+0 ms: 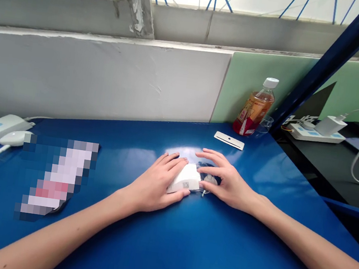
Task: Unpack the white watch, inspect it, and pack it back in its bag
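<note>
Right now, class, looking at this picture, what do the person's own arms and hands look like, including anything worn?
The left hand and right hand are bare: no gloves, rings or watch visible. No sleeve shows up to the picture's edge.

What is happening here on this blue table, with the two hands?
A person is at the blue table. The left hand holds a small white box against the tabletop, fingers over it and thumb along its side. The right hand, fingers spread, touches the box's other end, above a small clear packet. A flat white tag and a drink bottle are further back.
</note>
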{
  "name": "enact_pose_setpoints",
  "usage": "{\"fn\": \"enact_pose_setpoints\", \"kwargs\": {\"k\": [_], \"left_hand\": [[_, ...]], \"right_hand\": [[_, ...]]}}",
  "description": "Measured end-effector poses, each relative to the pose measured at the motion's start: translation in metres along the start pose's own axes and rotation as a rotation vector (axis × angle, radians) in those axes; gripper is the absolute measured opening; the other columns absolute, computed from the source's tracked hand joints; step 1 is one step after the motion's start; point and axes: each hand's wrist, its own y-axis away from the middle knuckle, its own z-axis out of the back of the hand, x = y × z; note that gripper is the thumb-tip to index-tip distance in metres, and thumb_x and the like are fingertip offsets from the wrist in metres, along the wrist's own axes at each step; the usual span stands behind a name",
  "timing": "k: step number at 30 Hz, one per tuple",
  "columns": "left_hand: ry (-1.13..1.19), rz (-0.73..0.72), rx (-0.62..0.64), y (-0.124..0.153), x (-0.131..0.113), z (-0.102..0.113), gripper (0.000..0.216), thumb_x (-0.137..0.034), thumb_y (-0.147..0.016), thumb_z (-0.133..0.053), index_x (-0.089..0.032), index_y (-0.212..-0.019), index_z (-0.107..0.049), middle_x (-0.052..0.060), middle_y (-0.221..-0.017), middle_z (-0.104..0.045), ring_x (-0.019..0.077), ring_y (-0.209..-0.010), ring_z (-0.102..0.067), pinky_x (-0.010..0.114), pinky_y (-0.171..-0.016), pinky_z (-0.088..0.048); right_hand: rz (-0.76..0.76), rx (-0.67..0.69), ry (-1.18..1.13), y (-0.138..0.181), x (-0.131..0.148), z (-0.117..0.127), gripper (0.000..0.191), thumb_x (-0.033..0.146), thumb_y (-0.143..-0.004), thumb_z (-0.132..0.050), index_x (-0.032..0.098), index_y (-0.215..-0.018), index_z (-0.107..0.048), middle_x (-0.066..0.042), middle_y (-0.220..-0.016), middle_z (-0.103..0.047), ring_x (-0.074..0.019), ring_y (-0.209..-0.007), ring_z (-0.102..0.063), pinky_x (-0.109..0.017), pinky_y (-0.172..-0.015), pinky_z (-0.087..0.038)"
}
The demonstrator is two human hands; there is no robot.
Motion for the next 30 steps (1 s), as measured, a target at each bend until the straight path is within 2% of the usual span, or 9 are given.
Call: {"fn": "enact_pose_setpoints", "kwargs": {"k": [6, 11, 18, 21, 24, 28, 30], "left_hand": [[-0.052, 0.033, -0.023, 0.001, 0.000, 0.001, 0.063, -0.052, -0.092, -0.052, -0.015, -0.143, -0.043, 0.015, -0.147, -0.049, 0.0354, -0.141, -0.035, 0.054, -0.117, -0.027], [-0.082, 0.031, 0.016, 0.001, -0.002, 0.004, 0.065, -0.053, -0.094, -0.048, -0.012, -0.144, -0.041, 0.015, -0.148, -0.047, 0.0351, -0.141, -0.035, 0.054, -0.118, -0.025], [-0.054, 0.027, 0.006, 0.001, -0.001, 0.002, 0.068, -0.058, -0.093, -0.048, -0.017, -0.146, -0.039, 0.014, -0.148, -0.047, 0.0361, -0.141, -0.035, 0.055, -0.117, -0.025], [-0.064, 0.031, 0.013, 0.001, 0.000, 0.000, 0.072, -0.063, -0.092, -0.048, -0.017, -0.147, -0.040, 0.015, -0.149, -0.046, 0.0362, -0.141, -0.035, 0.055, -0.117, -0.025], [-0.055, 0.040, -0.001, 0.001, 0.002, -0.002, 0.068, -0.061, -0.094, -0.047, -0.019, -0.146, -0.041, 0.014, -0.149, -0.046, 0.0351, -0.141, -0.035, 0.054, -0.117, -0.026], [-0.040, 0.047, -0.030, 0.001, 0.002, -0.004, 0.066, -0.059, -0.093, -0.050, -0.020, -0.145, -0.043, 0.013, -0.148, -0.048, 0.0354, -0.141, -0.036, 0.055, -0.117, -0.026], [-0.040, 0.050, -0.032, 0.000, 0.001, -0.004, 0.065, -0.059, -0.093, -0.050, -0.021, -0.144, -0.044, 0.013, -0.148, -0.048, 0.0351, -0.141, -0.036, 0.055, -0.117, -0.026]], "right_hand": [[0.134, 0.076, 0.140, 0.000, -0.013, 0.029, 0.020, 0.028, -0.089, -0.068, 0.021, -0.107, -0.072, -0.013, -0.138, -0.059, -0.0315, -0.138, -0.043, -0.054, -0.111, -0.040], [0.085, 0.159, 0.151, 0.001, -0.024, 0.045, 0.021, 0.032, -0.089, -0.067, 0.022, -0.107, -0.072, -0.012, -0.137, -0.060, -0.0305, -0.133, -0.049, -0.052, -0.109, -0.044], [0.012, 0.173, 0.159, 0.002, -0.015, 0.032, 0.039, 0.035, -0.084, -0.071, 0.025, -0.121, -0.066, -0.014, -0.146, -0.049, -0.0321, -0.133, -0.048, -0.051, -0.106, -0.045], [0.000, 0.190, 0.162, 0.002, -0.009, 0.021, 0.036, 0.037, -0.085, -0.069, 0.024, -0.119, -0.067, -0.015, -0.145, -0.049, -0.0329, -0.134, -0.047, -0.052, -0.106, -0.045], [-0.051, 0.193, 0.155, 0.001, -0.005, 0.016, 0.032, 0.037, -0.086, -0.069, 0.023, -0.114, -0.067, -0.016, -0.144, -0.051, -0.0335, -0.133, -0.049, -0.053, -0.105, -0.046], [0.032, 0.191, 0.209, -0.002, -0.002, 0.022, 0.024, 0.032, -0.082, -0.071, 0.021, -0.103, -0.066, -0.015, -0.142, -0.054, -0.0335, -0.135, -0.046, -0.052, -0.105, -0.044], [0.097, 0.180, 0.255, -0.003, -0.002, 0.030, 0.022, 0.029, -0.080, -0.071, 0.021, -0.100, -0.065, -0.013, -0.134, -0.060, -0.0327, -0.134, -0.048, -0.051, -0.106, -0.044]]}}
